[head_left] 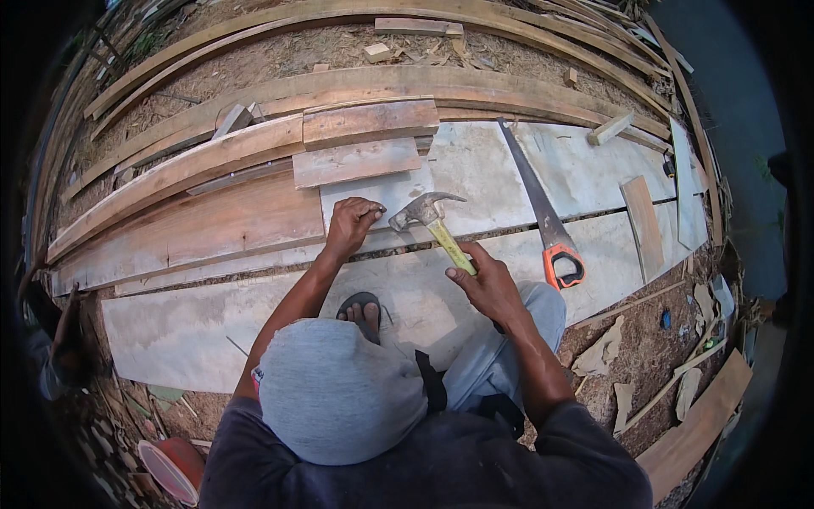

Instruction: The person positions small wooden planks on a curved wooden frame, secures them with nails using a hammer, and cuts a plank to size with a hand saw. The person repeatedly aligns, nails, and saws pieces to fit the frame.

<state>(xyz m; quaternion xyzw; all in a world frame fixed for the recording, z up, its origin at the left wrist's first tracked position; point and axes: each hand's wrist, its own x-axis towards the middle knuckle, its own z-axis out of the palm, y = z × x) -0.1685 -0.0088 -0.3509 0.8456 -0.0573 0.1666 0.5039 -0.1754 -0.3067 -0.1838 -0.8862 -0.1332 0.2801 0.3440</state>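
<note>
My right hand [490,284] is wrapped round the yellow handle of a claw hammer [447,242]. The hammer's metal head is raised over the pale boards, close to my left hand. My left hand [349,227] is closed in a pinch, fingertips toward the hammer head; a tiny dark thing at the fingertips is too small to name. Just beyond it lies a short plank [356,163], with a thicker wood block [370,124] behind. A long reddish plank [195,225] ends beside my left wrist. To the right, a handsaw [543,204] with an orange-and-black handle rests on the boards.
Long timber beams [356,85] run across the far side, over ground strewn with shavings. At the far left, another person's hand [74,297] is by the plank's end. A red bucket [174,469] stands at the lower left. Offcuts [643,227] lie at the right.
</note>
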